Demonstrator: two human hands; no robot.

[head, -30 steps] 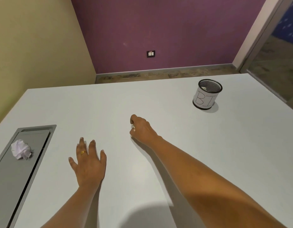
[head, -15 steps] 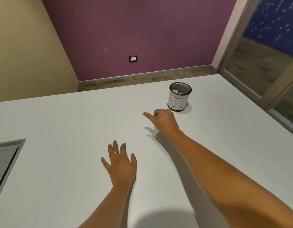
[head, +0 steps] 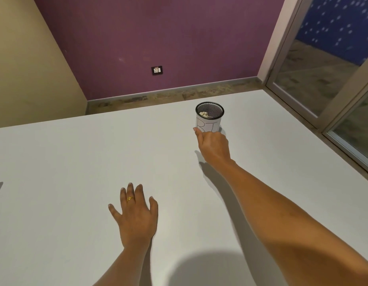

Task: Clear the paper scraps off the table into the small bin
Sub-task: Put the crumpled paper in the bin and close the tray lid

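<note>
Single head view; looks forward and down over the table (head: 65, 162).

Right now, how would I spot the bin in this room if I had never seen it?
Find the big white table in front of the purple wall. Near its far edge, just beyond the right hand, stands the bin. It is the only upright object there: a black mesh cup wrapped in white paper with hand-drawn letters.

purple wall (head: 158, 38) | beige wall (head: 24, 58) — left | glass door (head: 323, 69) — right
</note>
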